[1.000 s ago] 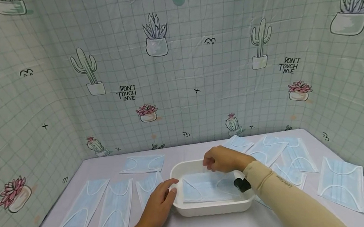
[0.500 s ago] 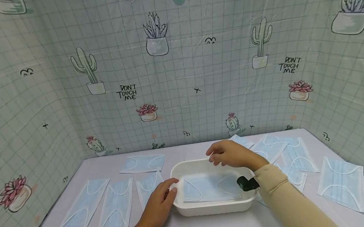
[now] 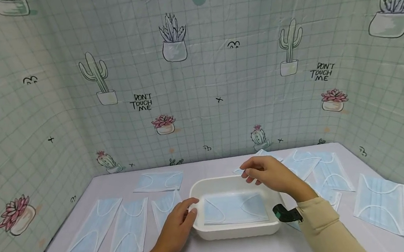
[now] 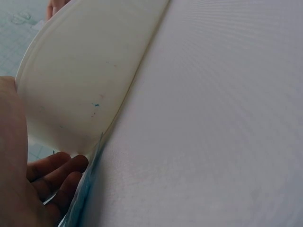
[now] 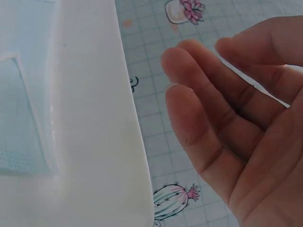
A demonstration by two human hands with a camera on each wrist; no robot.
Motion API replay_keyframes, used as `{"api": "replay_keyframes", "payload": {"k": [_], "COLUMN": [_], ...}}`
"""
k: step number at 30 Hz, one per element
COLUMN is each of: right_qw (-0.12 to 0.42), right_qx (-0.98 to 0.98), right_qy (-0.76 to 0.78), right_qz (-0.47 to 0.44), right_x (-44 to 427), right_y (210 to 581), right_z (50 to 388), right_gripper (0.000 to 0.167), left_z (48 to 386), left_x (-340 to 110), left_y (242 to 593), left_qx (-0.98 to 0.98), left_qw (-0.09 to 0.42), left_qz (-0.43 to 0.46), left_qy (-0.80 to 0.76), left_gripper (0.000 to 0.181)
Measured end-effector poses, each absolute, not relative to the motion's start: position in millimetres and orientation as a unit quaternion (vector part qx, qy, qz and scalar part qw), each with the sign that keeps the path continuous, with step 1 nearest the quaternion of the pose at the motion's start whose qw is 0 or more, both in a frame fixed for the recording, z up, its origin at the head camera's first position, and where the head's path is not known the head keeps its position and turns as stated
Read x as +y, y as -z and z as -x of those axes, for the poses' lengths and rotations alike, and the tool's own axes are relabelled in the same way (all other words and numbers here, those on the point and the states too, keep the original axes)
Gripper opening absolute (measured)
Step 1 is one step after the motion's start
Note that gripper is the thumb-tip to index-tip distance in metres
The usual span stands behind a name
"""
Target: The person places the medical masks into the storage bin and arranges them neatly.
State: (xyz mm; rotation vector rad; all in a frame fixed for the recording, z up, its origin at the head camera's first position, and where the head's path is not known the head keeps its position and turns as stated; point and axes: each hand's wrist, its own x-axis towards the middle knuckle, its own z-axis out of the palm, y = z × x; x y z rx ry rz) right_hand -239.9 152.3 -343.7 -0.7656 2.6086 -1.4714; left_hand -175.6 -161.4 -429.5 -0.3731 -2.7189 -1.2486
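Note:
A white plastic tray (image 3: 235,231) stands on the table, with a light-blue face mask (image 3: 235,210) lying flat inside, its white ear loops showing. My left hand (image 3: 178,223) holds the tray's left end, thumb at the rim; in the left wrist view the fingers (image 4: 59,175) lie curled against its outer wall. Just above the tray's far right rim hovers my right hand (image 3: 267,173). Its fingers (image 5: 208,94) are loosely bent, and nothing is between them. Close to those fingertips, part of another mask (image 3: 238,171) shows behind the tray.
Several face masks lie flat left of the tray, among them one mask (image 3: 129,226) near the left hand. More overlap at the back right, and a single mask (image 3: 381,204) lies farther right. A cactus-print curtain (image 3: 207,73) surrounds the table's far sides.
My right hand has risen from inside the tray and shifted right, its fingers loosening. The mask stays in the tray. My left hand keeps its place at the left rim.

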Motion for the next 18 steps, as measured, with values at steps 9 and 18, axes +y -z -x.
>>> {"api": "replay_keyframes", "payload": {"k": [9,18], "right_qw": [0.005,0.010], "right_qx": [0.835,0.841], "right_qy": [0.490,0.495], "right_qz": [0.250,0.218], "right_x": [172.6,192.3], "right_y": [349.5,351.6], "right_z": [234.6,229.4], "right_gripper": [0.021,0.021], "left_z": [173.7,174.7], "left_x": [-160.3,-163.0], "left_y": [430.3,429.9], "left_qx": [-0.895,-0.898], "left_qw": [0.057,0.066], "left_qz": [0.127,0.129], "left_qy": [0.424,0.415], "left_gripper": [0.032,0.033]}}
